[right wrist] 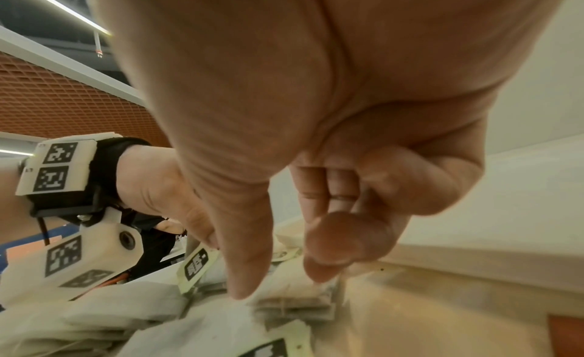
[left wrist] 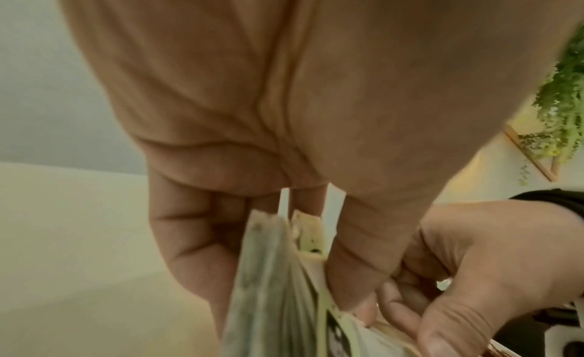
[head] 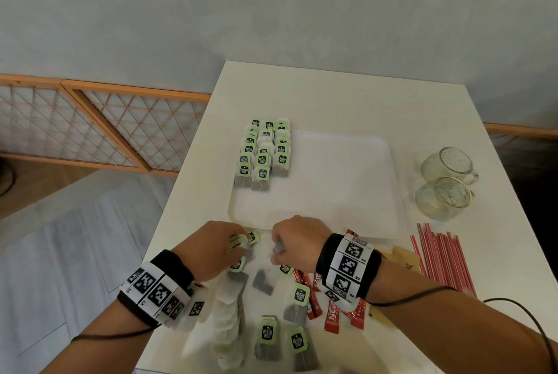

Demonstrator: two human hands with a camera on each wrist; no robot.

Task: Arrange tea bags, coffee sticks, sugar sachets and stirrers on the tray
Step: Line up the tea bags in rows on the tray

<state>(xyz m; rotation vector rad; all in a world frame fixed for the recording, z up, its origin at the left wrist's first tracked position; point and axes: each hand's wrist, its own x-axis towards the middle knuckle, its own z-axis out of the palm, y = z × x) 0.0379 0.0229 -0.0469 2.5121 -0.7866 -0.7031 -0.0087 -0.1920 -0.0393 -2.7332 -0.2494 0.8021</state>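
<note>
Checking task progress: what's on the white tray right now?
Only tea bags, in three overlapping rows at the far-left corner of the white tray. The rest looks bare; both hands hide part of its near edge.

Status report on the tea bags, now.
Left hand grips a tea bag bunch; right hand pinches one. Three rows on tray. Coffee sticks, stirrers untouched.

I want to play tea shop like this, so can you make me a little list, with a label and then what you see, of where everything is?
tray: white, on the table
tea bags on tray: three rows, far left corner
loose tea bags: on the table in front of the tray
left hand: holds a bunch of tea bags
right hand: pinches a tea bag beside the left hand
coffee sticks: red, under the right wrist
stirrers: red-and-white, right of the tray
glass mugs: two, right of the tray
</note>
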